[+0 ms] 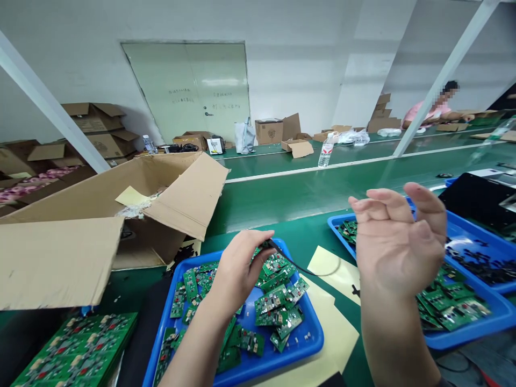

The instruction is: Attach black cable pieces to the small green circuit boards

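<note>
My left hand (244,263) is over the left blue tray (316,336), its thumb and fingers pinched on one end of a thin black cable-like strip (296,264). The strip arcs out to the right, and its far end is blurred. Under that hand, small green circuit boards (278,306) lie loosely piled in the tray. My right hand (399,242) is raised with the palm showing, fingers apart and loosely bent, nothing in it. Behind it stands the right blue tray (494,317), partly hidden by the hand and wrist, with more green boards (455,298) inside.
Yellow paper sheets (334,274) lie between the trays. Uncut board panels (80,349) are stacked at lower left, below an open cardboard box (193,199). Another blue tray (475,236) holds small black parts. A bottle (326,150) stands farther back; a person (435,113) sits far right.
</note>
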A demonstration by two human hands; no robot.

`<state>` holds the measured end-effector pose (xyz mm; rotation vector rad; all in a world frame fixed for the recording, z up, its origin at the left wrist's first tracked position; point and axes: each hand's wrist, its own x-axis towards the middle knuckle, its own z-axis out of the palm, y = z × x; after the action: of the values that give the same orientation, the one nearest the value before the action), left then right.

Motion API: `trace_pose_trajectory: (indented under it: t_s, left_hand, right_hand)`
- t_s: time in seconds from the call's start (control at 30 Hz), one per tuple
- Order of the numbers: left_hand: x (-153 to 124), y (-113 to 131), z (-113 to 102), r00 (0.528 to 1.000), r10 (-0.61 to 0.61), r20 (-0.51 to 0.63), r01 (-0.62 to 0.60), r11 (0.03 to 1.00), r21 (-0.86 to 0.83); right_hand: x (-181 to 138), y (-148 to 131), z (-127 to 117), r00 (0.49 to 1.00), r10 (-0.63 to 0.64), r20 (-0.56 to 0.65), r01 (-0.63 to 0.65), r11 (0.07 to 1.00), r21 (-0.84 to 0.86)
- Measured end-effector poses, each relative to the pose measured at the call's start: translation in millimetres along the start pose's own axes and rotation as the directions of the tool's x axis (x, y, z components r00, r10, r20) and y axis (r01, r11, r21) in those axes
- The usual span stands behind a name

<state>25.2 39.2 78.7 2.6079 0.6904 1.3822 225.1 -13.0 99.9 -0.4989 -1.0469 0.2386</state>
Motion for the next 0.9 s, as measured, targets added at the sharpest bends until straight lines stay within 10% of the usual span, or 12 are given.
trace_pose_trajectory:
  t_s: [0.1,0.2,0.4,0.47,0.7,0.77,0.9]
  left_hand:
    - [1,0,2,0.997,0.006,-0.074,-0.004,1.0,0.021]
    - [2,1,4,0.997,0.047,-0.056,-0.047,0.999,0.01]
    - [2,0,-2,0.995,0.095,0.0,-0.095,0.995,-0.003]
    - [2,0,-4,0.996,0.087,0.01,-0.087,0.996,-0.006]
    - [-1,5,-4,0.997,0.041,0.06,-0.04,0.999,-0.02]
    - [-1,6,-3,0.996,0.058,0.071,-0.057,0.998,-0.019]
    - [1,7,-3,0.993,0.078,0.091,-0.076,0.997,-0.022]
  right_hand:
    - [-4,5,3,0.935,0.291,0.201,-0.284,0.957,-0.064]
    - [-12,15,9,0.72,0.541,0.435,-0.485,0.84,-0.241]
    - [-1,33,4,0.449,0.643,0.621,-0.773,0.627,-0.091]
    - [7,38,-2,0.446,0.681,0.581,-0.823,0.567,-0.034]
    - [13,48,-9,0.757,0.647,0.096,-0.653,0.741,0.158]
    - [5,40,-2,0.708,0.647,0.283,-0.674,0.739,-0.002]
    - [-13,21,16,0.398,0.697,0.596,-0.606,0.688,-0.4]
